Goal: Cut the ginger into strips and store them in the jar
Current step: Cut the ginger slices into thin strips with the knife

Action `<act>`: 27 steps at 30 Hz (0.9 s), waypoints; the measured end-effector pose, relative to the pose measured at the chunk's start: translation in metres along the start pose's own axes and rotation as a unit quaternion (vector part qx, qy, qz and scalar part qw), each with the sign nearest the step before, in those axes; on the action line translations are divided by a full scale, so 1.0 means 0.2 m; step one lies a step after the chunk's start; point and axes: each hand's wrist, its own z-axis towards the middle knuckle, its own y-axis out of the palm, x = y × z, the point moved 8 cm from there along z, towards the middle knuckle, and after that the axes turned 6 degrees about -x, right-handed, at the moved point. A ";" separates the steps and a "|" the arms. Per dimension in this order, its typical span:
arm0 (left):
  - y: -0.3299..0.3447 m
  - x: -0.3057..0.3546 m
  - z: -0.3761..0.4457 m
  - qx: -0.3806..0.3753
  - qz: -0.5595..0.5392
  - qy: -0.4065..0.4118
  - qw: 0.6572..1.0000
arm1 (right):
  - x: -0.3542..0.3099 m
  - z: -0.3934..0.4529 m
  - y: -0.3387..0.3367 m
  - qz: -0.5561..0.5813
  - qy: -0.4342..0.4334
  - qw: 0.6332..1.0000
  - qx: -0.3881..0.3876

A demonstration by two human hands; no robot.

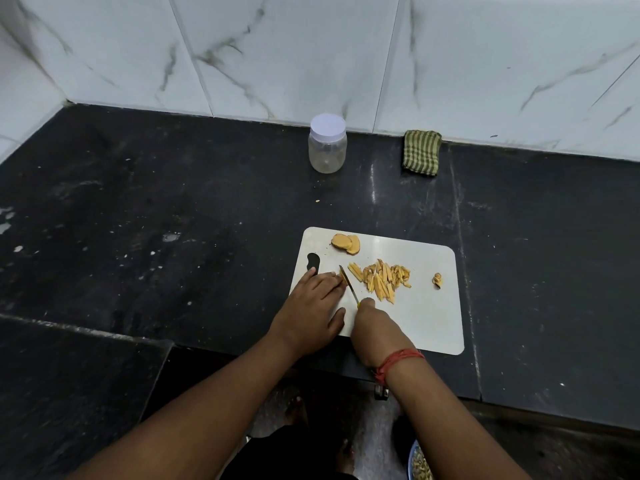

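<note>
Ginger strips (381,278) heaped on cutting board (426,306), knife (349,285) gripped in right hand (375,329), left hand (313,303) flat, fingers straight.

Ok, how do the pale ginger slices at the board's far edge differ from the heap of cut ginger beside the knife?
The round yellow ginger slices are broad, flat, overlapping discs, while the thin ginger strips are narrow sticks. The slices are few and lie apart from the knife blade; the strips form a loose heap just right of it. Both rest on the white plastic cutting board, none in the lidded clear jar.
</note>
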 end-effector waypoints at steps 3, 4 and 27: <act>0.00 0.01 0.00 0.001 0.003 0.000 1.000 | 0.00 0.01 0.00 0.000 0.005 1.000 -0.003; 0.00 0.01 0.00 0.001 0.005 0.000 1.000 | 0.00 0.01 0.00 -0.002 0.004 1.000 -0.001; 0.00 0.00 0.00 0.000 0.000 -0.004 1.000 | 0.07 -0.11 0.09 -0.004 -0.011 1.000 -0.008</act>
